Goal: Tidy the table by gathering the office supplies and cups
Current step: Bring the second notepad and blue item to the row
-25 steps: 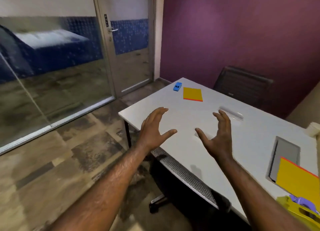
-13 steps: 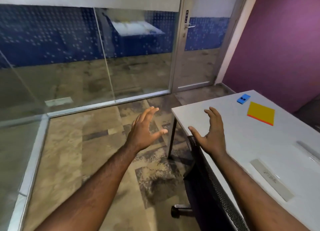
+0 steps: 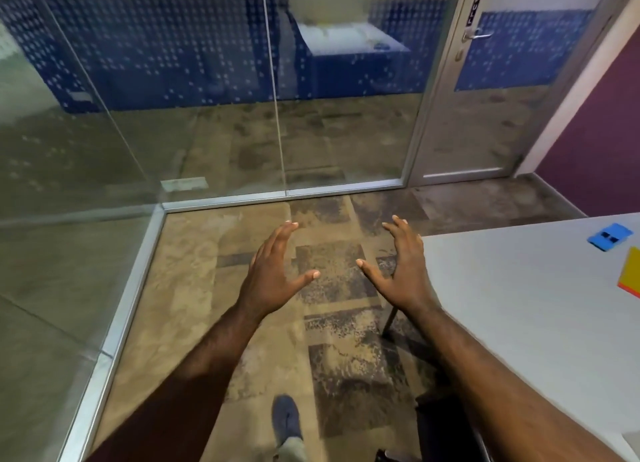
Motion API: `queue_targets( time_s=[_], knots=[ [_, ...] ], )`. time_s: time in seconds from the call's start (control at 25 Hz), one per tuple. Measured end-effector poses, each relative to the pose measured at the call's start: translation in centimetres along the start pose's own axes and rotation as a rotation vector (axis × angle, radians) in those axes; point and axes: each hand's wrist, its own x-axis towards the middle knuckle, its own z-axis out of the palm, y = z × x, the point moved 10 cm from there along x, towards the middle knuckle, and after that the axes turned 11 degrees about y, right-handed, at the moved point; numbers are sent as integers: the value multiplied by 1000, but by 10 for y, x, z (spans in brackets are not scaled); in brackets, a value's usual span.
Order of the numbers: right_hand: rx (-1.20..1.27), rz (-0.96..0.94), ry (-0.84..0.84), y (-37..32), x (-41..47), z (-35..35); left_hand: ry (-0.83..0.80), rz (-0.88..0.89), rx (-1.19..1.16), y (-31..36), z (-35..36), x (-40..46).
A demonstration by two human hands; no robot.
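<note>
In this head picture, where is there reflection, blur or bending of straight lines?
Head view: the glass wall reflects a pale table shape and looks smeared toward the left edge; straight frames and the door lean, as a wide lens does; the left hand and right hand are fairly sharp; the near left forearm lies in dark shadow; the table is evenly lit, with no strong glare.

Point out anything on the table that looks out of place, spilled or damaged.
Nothing stands out. Only a corner of the white table shows, with a blue item and a yellow pad lying flat, nothing spilled. Both the left hand and the right hand are open and empty.
</note>
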Motion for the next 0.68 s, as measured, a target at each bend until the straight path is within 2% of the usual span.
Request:
queue_targets(
  time_s=[0.2,0.36,0.68],
  knots=[
    [-42,-5,-86,18,56,101,-72,-6,18,-81,29,84],
    [-93,87,-88,44,103,150,-164,38,-2,-117,50,152],
    [-124,216,41,134,194,192,-280,168,-42,-125,153,299]
  ],
)
